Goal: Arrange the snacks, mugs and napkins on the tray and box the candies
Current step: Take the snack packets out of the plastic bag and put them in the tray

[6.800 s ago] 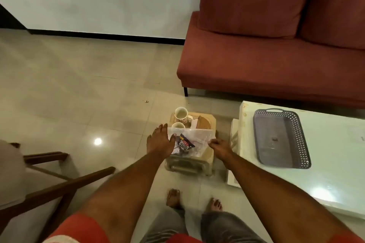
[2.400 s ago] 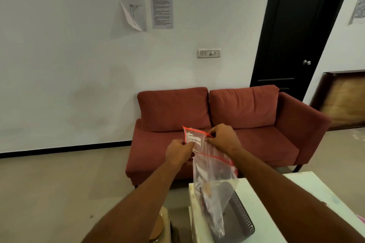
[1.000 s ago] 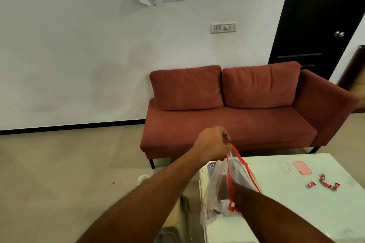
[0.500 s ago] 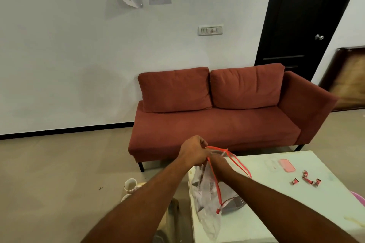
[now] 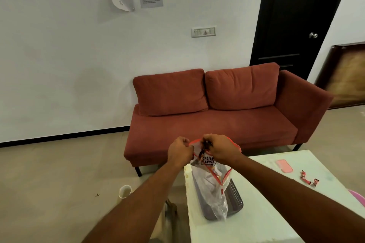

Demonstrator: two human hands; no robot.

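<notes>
Clear plastic zip bag (image 5: 210,189) with a red seal hangs just above the grey perforated tray (image 5: 235,197) on the white table (image 5: 256,223), probably so that its contents come out close to where they belong. The left hand (image 5: 180,154) has its fingers curled tight on the bag's rim, holding the mouth open. The right hand (image 5: 221,151) pinches the top of the salted peanuts packet (image 5: 208,161) at that mouth, apparently to draw it free. Red-wrapped candies (image 5: 308,178) lie well apart on the table's right.
</notes>
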